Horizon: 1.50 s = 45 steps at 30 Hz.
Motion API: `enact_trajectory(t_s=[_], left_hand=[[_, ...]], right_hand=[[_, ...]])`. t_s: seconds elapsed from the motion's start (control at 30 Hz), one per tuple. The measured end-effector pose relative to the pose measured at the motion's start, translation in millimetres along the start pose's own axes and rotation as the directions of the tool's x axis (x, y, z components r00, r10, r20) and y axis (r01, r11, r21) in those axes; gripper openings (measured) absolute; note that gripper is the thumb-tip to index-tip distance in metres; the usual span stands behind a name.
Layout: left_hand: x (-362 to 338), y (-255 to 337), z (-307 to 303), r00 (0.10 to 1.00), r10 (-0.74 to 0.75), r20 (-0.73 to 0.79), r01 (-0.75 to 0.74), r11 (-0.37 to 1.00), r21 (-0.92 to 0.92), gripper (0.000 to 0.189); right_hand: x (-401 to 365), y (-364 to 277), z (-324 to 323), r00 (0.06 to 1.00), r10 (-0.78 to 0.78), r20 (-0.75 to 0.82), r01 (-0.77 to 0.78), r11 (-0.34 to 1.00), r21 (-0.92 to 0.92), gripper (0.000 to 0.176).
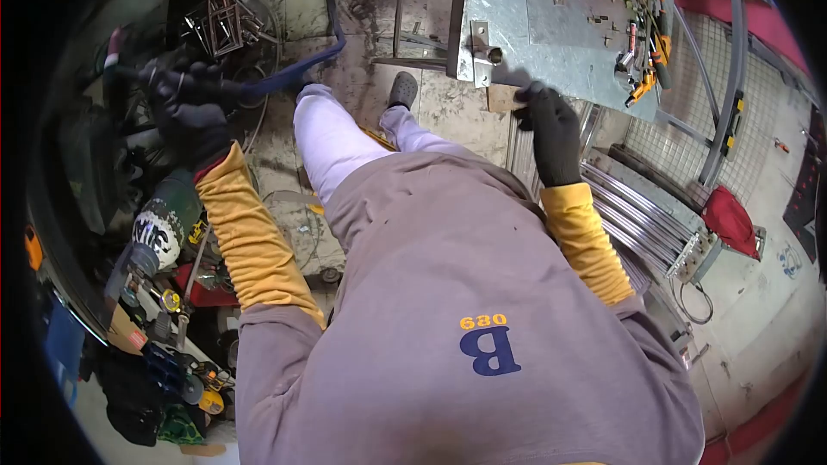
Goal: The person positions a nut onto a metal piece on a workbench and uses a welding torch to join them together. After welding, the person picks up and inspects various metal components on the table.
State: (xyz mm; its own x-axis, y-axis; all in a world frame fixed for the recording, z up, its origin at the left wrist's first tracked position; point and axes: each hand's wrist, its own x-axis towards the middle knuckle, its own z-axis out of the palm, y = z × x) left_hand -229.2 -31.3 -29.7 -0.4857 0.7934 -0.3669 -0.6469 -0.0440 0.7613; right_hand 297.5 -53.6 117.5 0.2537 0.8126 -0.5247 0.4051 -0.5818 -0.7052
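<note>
My left hand [191,112], in a dark glove, is raised at the left with its fingers curled around a dark torch-like handle [202,84]. A blue hose [310,58] runs from near this hand up to the top. At the metal table's near corner, my right hand [550,125], also gloved, has its fingers bent together beside a small tan block [502,98]; whether it grips anything is hidden. A flat metal plate [481,43] with a short round tube [494,56] lies on the table edge just beyond.
The metal table [551,52] carries small metal parts and orange-handled tools [662,47]. Metal tubes [642,207] lie at the right near a red cloth [730,222]. A green and white cylinder [164,222] stands at the left, with metal offcuts [226,21] on the floor beyond.
</note>
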Motion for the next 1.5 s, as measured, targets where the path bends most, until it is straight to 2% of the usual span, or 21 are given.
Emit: enact_trajectory(t_s=[0.1,0.17,0.23,0.27,0.33,0.37,0.43,0.57,0.7,0.77,0.9,0.97,1.0,1.03,1.07,1.1,1.17,1.3,1.33,1.43,1.5], left_hand=[[-11,10,18,1.000,0.010,0.005,-0.010,0.997,-0.083,0.039],[-4,11,23,0.996,-0.051,0.079,0.064,0.983,-0.170,0.037],[-24,12,63,0.997,-0.075,0.018,0.075,0.997,0.010,0.036],[-44,19,95,0.993,-0.020,0.113,0.004,0.990,0.143,0.036],[-41,8,95,0.989,-0.061,0.134,0.045,0.992,0.120,0.036],[-40,-1,93,0.986,-0.105,0.133,0.094,0.992,0.090,0.036],[-46,-10,99,0.976,-0.138,0.168,0.128,0.989,0.071,0.038],[-66,-19,117,0.959,-0.201,0.200,0.191,0.979,0.067,0.038],[-78,-30,119,0.917,-0.328,0.229,0.333,0.943,0.014,0.028],[-93,-34,132,0.945,-0.289,0.152,0.270,0.954,0.133,0.029],[-88,-78,125,0.969,-0.240,0.055,0.227,0.957,0.182,0.029],[-57,-118,91,0.965,-0.169,0.199,0.082,0.920,0.383,0.029],[-97,-105,135,0.901,0.183,0.394,-0.434,0.333,0.837,0.029],[-107,-112,152,0.889,0.198,0.414,-0.458,0.341,0.821,0.029],[-110,-121,170,0.992,0.011,0.129,-0.092,0.761,0.642,0.028],[-110,-130,191,0.950,-0.310,-0.039,0.310,0.919,0.245,0.028],[-79,-192,187,0.971,-0.240,-0.021,0.235,0.928,0.288,0.029],[-70,-255,216,0.998,0.034,-0.049,-0.007,0.884,0.467,0.035],[-96,-240,249,0.986,0.159,-0.049,-0.080,0.715,0.695,0.044],[-138,-217,290,0.974,0.227,0.025,-0.140,0.508,0.850,0.047],[-145,-214,299,0.958,0.282,0.058,-0.190,0.469,0.863,0.048]], right_hand=[[-15,5,16,0.931,0.247,0.267,-0.300,0.936,0.182,0.056],[-8,20,37,0.885,0.272,0.378,-0.408,0.845,0.345,0.062],[0,10,60,0.888,0.303,0.347,-0.455,0.698,0.553,0.055],[6,11,64,0.893,0.293,0.341,-0.444,0.689,0.573,0.055],[16,23,69,0.872,0.329,0.363,-0.490,0.564,0.665,0.042],[17,29,66,0.880,0.318,0.354,-0.475,0.554,0.684,0.042],[17,33,58,0.804,0.136,0.579,-0.587,0.348,0.732,0.035],[6,35,44,0.786,-0.001,0.619,-0.608,0.180,0.773,0.036],[6,39,37,0.814,0.025,0.580,-0.577,0.151,0.803,0.034],[13,39,31,0.763,0.045,0.645,-0.644,0.134,0.753,0.032],[19,46,22,0.756,0.028,0.653,-0.641,0.227,0.733,0.032],[23,46,15,0.771,0.029,0.637,-0.621,0.258,0.740,0.030],[24,47,12,0.784,0.064,0.617,-0.605,0.298,0.738,0.028],[24,48,5,0.786,-0.057,0.615,-0.555,0.372,0.744,0.027],[26,50,0,0.822,-0.077,0.564,-0.483,0.428,0.764,0.028],[26,49,-4,0.856,-0.099,0.507,-0.406,0.480,0.778,0.029],[17,30,-17,0.961,-0.055,0.271,-0.172,0.646,0.744,0.032],[37,17,-43,0.999,-0.047,-0.024,0.051,0.733,0.678,0.030],[47,18,-51,0.990,-0.086,-0.114,0.138,0.780,0.610,0.030],[75,17,-77,0.979,-0.145,-0.141,0.195,0.861,0.470,0.034],[91,9,-85,0.984,-0.120,-0.131,0.164,0.894,0.416,0.035]])
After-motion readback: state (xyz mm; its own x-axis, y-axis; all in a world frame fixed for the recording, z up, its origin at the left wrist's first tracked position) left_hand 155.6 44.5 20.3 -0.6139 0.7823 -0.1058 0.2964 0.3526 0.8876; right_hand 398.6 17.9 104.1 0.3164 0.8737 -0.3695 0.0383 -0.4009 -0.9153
